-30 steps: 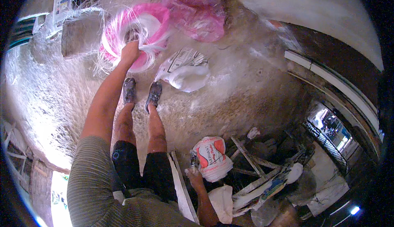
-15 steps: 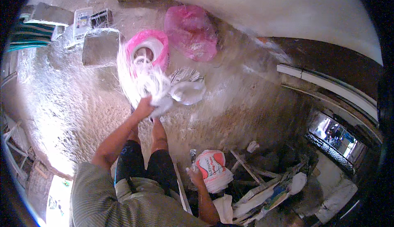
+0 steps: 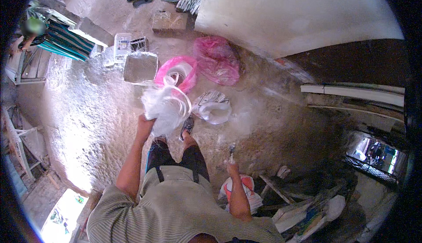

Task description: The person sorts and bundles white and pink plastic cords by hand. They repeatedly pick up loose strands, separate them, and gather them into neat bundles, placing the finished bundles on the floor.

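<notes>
Head view looks straight down on a person standing on a dusty concrete floor, with both forearms coming up from the lower edge. The left arm stretches forward and slightly outward, elbow nearly straight, and the left hand is closed around the lower end of a bundle of white strands, gripping it from below at about knee height in the picture. The right arm hangs bent and lower, close to the body; the right hand sits above a white and red sack and seems to pinch a small pale scrap, though the fingers are too small to read for certain.

The bundle is a loose, glossy tuft of thin white plastic-like strips, fanned out above the fist and partly looped, with a few strands trailing up toward a pink bag that lies open on the floor with more white material inside. It is held clear of the ground, in front of the person's feet. Just to its right lies a crumpled white bag, and a second, closed pink bag rests beyond that, near the base of a pale wall. A grey block sits left of the open pink bag.
</notes>
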Action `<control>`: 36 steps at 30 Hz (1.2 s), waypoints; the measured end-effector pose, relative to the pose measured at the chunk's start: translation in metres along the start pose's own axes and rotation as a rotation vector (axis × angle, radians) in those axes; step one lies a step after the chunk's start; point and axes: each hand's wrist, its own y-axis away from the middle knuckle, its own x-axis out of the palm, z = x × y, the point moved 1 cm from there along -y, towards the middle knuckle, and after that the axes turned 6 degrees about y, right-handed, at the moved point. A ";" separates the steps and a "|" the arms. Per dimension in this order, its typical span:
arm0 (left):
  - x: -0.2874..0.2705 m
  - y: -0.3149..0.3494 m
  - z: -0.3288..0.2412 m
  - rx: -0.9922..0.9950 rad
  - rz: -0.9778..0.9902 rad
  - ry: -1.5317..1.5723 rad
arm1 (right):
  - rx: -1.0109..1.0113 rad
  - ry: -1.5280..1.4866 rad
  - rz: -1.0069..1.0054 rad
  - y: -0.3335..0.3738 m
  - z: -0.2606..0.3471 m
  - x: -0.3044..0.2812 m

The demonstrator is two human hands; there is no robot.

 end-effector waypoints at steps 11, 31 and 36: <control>-0.143 0.044 -0.195 0.250 -0.046 0.099 | -0.362 -0.069 -0.098 0.066 0.140 0.021; -0.259 0.176 -0.328 0.549 0.253 0.460 | -1.477 -0.232 -0.063 0.191 0.610 0.115; -0.314 0.167 -0.358 0.634 0.130 0.418 | -1.553 -0.395 0.160 0.189 0.624 0.121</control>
